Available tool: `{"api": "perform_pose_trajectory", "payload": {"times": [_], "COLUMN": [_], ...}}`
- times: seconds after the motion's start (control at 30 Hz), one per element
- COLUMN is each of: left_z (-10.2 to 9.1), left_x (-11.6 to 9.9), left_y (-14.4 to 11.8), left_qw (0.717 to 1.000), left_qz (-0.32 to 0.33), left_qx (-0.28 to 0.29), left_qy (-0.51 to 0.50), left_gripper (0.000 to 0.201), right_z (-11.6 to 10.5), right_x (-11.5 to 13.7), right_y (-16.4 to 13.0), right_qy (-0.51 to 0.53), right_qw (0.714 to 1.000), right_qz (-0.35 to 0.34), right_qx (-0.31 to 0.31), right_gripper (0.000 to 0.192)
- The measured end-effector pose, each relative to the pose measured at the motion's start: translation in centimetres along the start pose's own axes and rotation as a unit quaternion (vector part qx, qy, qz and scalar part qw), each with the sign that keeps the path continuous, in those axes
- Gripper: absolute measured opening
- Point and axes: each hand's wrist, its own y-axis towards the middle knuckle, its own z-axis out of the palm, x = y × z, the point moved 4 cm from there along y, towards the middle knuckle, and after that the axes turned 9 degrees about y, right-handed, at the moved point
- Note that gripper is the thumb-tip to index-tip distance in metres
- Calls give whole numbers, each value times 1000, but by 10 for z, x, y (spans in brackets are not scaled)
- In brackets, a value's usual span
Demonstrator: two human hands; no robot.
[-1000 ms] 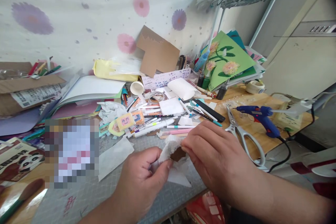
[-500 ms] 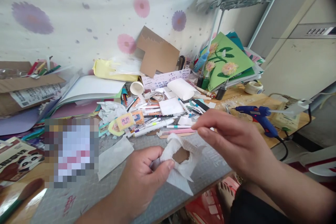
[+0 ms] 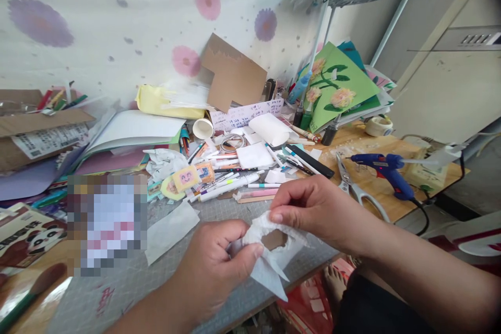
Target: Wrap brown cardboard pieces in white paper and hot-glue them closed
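Honestly, with the left hand (image 3: 219, 266) pinching the tissue (image 3: 270, 250) just above the worktop (image 3: 219, 209) and the right hand (image 3: 313, 209) nipping its top edge, I'd peel slowly so it doesn't tear.

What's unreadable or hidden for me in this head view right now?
- Brown piece: mostly wrapped by white tissue; its shape is hidden.
- Left hand fingertips: tucked behind the tissue.
- Pixelated patch: contents blurred.
- Handwritten strip: writing too small.
- Scissors: handles behind right hand.
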Motion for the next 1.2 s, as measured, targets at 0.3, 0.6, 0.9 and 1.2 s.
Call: {"api": "perform_pose_trajectory", "payload": {"times": [0.3, 0.6, 0.9, 1.2], "left_z": [-1, -1, 0, 1], "left_x": [-2, 0, 4, 4], "left_y": [1, 2, 1, 2], "left_qw": [999, 996, 997, 999], "left_qz": [-11, -3, -11, -20], "left_qx": [28, 16, 18, 12], "left_qy": [39, 83, 70, 39], "left_gripper": [34, 35, 32, 30], "right_z": [2, 8, 10, 5], "right_x": [3, -4, -2, -3], "right_y": [-1, 3, 3, 2], "right_qy": [-23, -38, -83, -30], "right_qw": [999, 999, 997, 998], "right_qz": [3, 11, -5, 3], "right_qx": [26, 16, 3, 48], "right_gripper": [18, 14, 15, 21]}}
